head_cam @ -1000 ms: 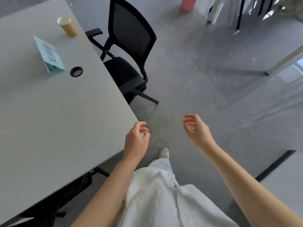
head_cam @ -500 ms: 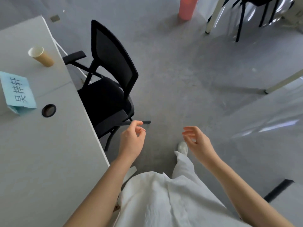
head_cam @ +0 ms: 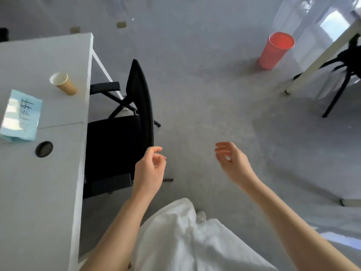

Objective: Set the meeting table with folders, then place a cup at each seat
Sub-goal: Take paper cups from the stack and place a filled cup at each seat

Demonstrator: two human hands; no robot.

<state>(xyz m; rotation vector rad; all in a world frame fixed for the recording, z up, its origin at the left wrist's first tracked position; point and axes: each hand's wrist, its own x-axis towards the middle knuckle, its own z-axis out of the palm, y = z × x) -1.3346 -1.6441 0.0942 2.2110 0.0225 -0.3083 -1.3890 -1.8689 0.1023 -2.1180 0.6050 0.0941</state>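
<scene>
A white meeting table (head_cam: 39, 182) fills the left side. On it stand a brown paper cup (head_cam: 62, 83) and a light blue folded card with handwriting (head_cam: 21, 116). A black office chair (head_cam: 125, 137) is pushed against the table's right edge. My left hand (head_cam: 149, 171) hovers empty, fingers loosely curled, just right of the chair's backrest. My right hand (head_cam: 232, 163) hangs empty over the floor, fingers apart. No folder is in view.
A black cable grommet (head_cam: 44, 149) sits in the tabletop below the card. A red bin (head_cam: 276, 50) stands on the grey floor at the upper right, beside a white table leg (head_cam: 320, 57) and another black chair (head_cam: 349, 63). My white trousers (head_cam: 187, 237) fill the bottom.
The view has swung right along the table's side; the chair now sits close beside my left hand. Both hands stay empty and keep their pose. The red bin has come fully into view.
</scene>
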